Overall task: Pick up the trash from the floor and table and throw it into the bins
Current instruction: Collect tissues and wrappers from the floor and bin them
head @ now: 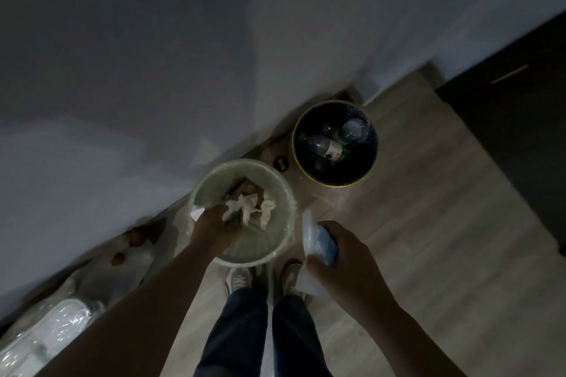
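A pale green bin [277,187] lined with a clear bag stands on the floor against the wall, with crumpled white tissues [248,208] inside. My left hand [211,231] hangs over its near-left rim, fingers curled on a wad of tissue, a white scrap showing at its far side. My right hand [343,257] is to the right of that bin, closed on a blue packet [327,243] and clear plastic wrapping [309,229]. A black bin [301,159] with a gold rim stands further right and holds plastic bottles [327,147].
Grey wall [153,70] runs diagonally behind both bins. A small black object [279,164] lies between them. White bags [67,315] and brownish round items [136,239] sit along the wall at lower left. Dark furniture [520,131] stands at the right. My shoes [263,278] are just below the green bin.
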Tool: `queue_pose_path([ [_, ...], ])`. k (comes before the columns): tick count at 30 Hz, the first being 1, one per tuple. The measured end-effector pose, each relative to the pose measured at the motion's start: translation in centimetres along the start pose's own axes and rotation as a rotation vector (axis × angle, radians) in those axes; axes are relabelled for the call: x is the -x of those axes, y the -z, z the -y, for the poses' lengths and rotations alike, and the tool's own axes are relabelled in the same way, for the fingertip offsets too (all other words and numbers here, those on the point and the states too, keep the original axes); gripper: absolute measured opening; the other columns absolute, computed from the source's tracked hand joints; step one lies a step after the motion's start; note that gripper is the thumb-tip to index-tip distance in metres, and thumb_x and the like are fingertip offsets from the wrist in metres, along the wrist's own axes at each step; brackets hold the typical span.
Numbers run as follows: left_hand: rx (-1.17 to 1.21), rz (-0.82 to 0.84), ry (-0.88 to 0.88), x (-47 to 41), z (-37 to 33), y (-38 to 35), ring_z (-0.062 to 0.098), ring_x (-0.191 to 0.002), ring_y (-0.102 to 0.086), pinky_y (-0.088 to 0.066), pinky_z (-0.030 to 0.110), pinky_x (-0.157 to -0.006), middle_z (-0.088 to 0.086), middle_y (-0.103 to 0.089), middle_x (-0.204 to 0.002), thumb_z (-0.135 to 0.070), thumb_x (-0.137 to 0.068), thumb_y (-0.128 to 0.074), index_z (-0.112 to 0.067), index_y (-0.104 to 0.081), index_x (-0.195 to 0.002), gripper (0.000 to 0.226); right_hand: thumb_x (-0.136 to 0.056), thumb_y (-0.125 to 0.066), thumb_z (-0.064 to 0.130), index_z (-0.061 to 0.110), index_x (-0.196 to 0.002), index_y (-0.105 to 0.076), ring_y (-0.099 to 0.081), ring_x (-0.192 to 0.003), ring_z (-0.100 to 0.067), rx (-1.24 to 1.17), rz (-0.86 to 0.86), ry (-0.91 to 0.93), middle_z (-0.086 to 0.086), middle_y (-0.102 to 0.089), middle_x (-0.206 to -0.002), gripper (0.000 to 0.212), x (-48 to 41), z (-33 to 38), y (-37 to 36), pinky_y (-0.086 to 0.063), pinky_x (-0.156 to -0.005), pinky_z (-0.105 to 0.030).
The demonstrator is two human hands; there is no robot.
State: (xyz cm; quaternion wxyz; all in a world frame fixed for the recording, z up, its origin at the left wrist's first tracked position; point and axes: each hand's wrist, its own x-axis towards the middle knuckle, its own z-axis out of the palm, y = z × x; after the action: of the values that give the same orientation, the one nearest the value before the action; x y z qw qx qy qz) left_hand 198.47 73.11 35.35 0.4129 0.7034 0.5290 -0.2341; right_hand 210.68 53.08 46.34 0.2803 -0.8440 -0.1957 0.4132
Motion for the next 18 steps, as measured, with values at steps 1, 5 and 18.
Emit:
queue_pose_path([
  [1, 0.024, 0.0, -0.003, 0.0, 0.2, 0.1, 0.027, -0.114, -0.056, -0.046, 0.031, -0.091, 0.009, -0.059, -0.125, -0.026, -0.082, -0.071, -0.013, -0.058, -0.125, 0.047, -0.075, -0.066, 0.016, 0.029, -0.092, -0.053, -0.057, -0.073, -0.002, 0.008, -0.001, 0.002, 0.011, -0.056, -0.079, 0.025, -0.3, 0.0, -0.2, -0.044, -0.063, -0.011],
  [5, -0.03, 0.024, -0.014, 0.5, 1.5, 0.6, 0.028, -0.102, -0.061, -0.051, 0.039, -0.089, 0.011, -0.066, -0.11, -0.017, -0.081, -0.07, -0.009, -0.066, -0.104, 0.024, -0.075, -0.066, 0.019, 0.026, -0.092, -0.053, -0.056, -0.071, -0.003, 0.064, 0.041, 0.015, 0.01, -0.055, -0.08, 0.022, -1.7, 0.0, -1.4, -0.042, -0.058, -0.012],
  [18, -0.272, 0.076, -0.182, 1.8, 5.6, 3.1, 0.015, -0.094, -0.061, -0.048, 0.024, -0.078, 0.002, -0.066, -0.106, -0.021, -0.084, -0.065, -0.014, -0.064, -0.105, 0.023, -0.082, -0.07, 0.038, 0.021, -0.151, -0.017, -0.043, -0.128, -0.03, 0.312, 0.268, -0.036, -0.011, -0.035, -0.142, 0.089, -10.1, 3.2, -9.0, -0.044, -0.101, -0.04],
])
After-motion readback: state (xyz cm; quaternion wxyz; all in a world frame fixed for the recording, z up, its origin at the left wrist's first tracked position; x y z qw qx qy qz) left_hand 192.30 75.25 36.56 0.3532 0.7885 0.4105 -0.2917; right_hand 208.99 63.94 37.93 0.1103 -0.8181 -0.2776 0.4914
